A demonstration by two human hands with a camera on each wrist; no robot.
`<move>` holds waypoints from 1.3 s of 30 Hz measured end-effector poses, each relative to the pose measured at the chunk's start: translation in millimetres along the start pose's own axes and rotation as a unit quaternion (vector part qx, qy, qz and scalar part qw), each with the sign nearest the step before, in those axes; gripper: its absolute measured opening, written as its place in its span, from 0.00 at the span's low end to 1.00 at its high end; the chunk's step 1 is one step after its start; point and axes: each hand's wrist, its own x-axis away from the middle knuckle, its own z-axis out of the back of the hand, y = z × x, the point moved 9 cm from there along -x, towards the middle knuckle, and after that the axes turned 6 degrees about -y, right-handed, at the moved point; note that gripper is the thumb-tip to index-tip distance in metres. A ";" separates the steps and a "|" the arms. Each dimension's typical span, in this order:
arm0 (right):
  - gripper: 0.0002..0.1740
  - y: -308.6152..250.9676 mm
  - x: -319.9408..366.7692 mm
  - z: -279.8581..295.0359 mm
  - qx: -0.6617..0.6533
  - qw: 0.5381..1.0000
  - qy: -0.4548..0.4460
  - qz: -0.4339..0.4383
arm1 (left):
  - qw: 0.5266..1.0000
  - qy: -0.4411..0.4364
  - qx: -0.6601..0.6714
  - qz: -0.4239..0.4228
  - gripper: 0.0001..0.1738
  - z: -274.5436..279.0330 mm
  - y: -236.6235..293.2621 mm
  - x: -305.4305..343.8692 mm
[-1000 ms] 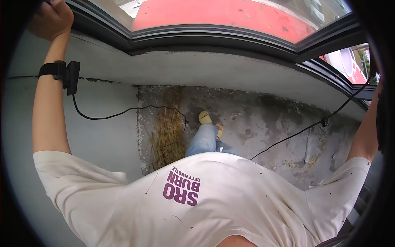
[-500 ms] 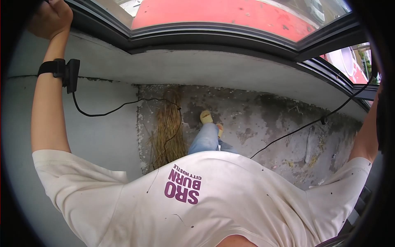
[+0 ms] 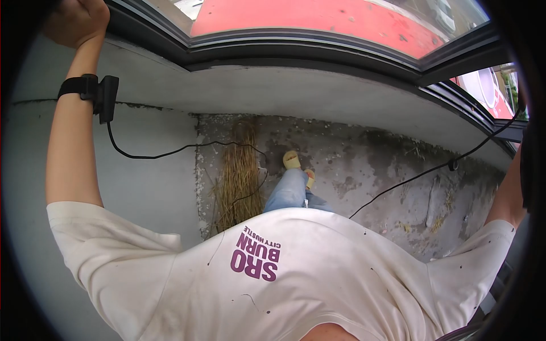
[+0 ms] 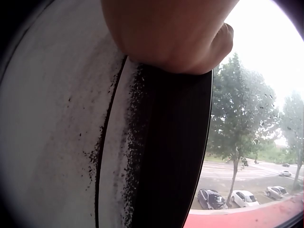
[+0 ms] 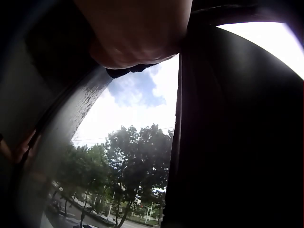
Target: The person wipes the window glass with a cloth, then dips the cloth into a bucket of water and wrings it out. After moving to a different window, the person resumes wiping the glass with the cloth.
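At the upper left of the head view my left hand (image 3: 79, 23) is bent at the dark window frame (image 3: 128, 28), its fingers cut off by the view's edge. The left wrist view shows that hand (image 4: 166, 38) over the frame's dark upright (image 4: 173, 142), its thumb side towards the glass; I cannot tell whether the fingers curl round anything. My right hand is out of sight in the head view. In the right wrist view the right hand (image 5: 137, 38) is high up, holding a dark cloth (image 5: 128, 72) whose edge pokes out below it, beside a dark upright (image 5: 176, 123).
Below the window runs a grey sill wall (image 3: 284, 91). A straw broom head (image 3: 242, 182) lies on the stained floor (image 3: 364, 153) left of the slippered feet (image 3: 292, 160). Black cables (image 3: 170, 152) hang from both wrists. Trees and parked cars show outside.
The head view has shifted slightly, so the window, feet and broom appear a little farther right. Both arms stay raised; the left cable sways a little.
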 end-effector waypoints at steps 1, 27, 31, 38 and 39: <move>0.10 0.8 -0.3 -0.3 0.000 1.000 0.001 0.000 | 1.000 -0.009 0.000 0.004 0.16 2.3 2.6 -2.7; 0.09 -17.4 -50.6 -35.4 0.002 1.000 0.010 0.012 | 0.987 0.012 0.073 0.143 0.36 27.0 25.2 -13.7; 0.09 -27.2 -74.3 -57.8 -0.046 0.998 0.035 -0.023 | 0.966 -0.116 0.067 0.223 0.39 17.9 22.2 -1.4; 0.10 -64.4 -90.6 -98.9 0.034 0.999 0.034 0.001 | 0.953 -0.148 0.106 0.244 0.39 13.8 21.9 3.2; 0.10 -64.4 -93.9 -108.2 0.040 0.998 0.037 0.007 | 0.953 -0.139 0.107 0.246 0.39 11.1 20.3 5.2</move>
